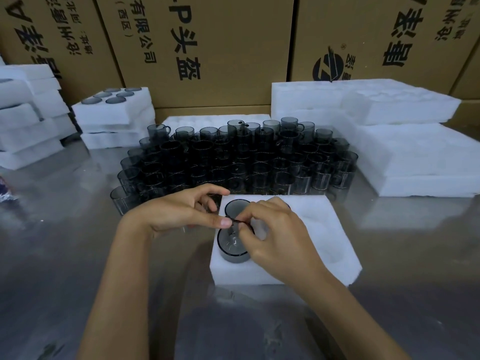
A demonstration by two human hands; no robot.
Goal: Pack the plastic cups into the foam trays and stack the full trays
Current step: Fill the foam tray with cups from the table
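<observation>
A white foam tray lies on the steel table in front of me. One smoky grey plastic cup sits sunk in its far-left hole. A second grey cup stands half out of the near-left hole. My right hand pinches that cup's rim at its far side. My left hand has its thumb tip against the same rim, fingers curled above the tray's left edge. Behind the tray stands a dense block of several loose grey cups.
Stacks of foam trays stand at the right and far left; a stack topped by a tray holding several cups is at the back left. Printed cardboard boxes wall off the back. The steel table reflects light.
</observation>
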